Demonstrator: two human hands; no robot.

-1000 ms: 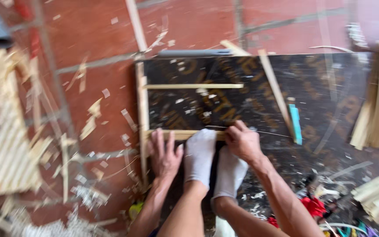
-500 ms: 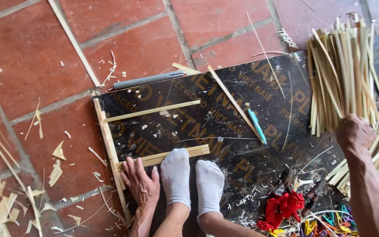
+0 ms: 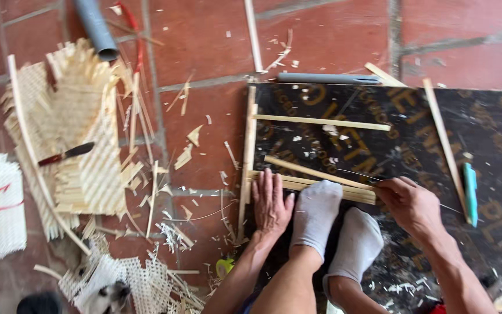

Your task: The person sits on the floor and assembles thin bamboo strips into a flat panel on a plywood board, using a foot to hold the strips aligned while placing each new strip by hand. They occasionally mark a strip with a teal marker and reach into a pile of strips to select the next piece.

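Right hand (image 3: 411,204) back at bamboo slat (image 3: 315,173) | left hand (image 3: 270,203) flat

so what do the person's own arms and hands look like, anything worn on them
Both are bare: the left hand and right hand wear no gloves, rings or watch that I can see, and both forearms show no sleeves. The only clothing in view is pale grey socks on the feet.

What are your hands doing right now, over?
Left hand flat on pale bamboo slats. Right hand pinching a thin bamboo strip over them. Grey-socked feet pinning the slats. Nothing blocking.
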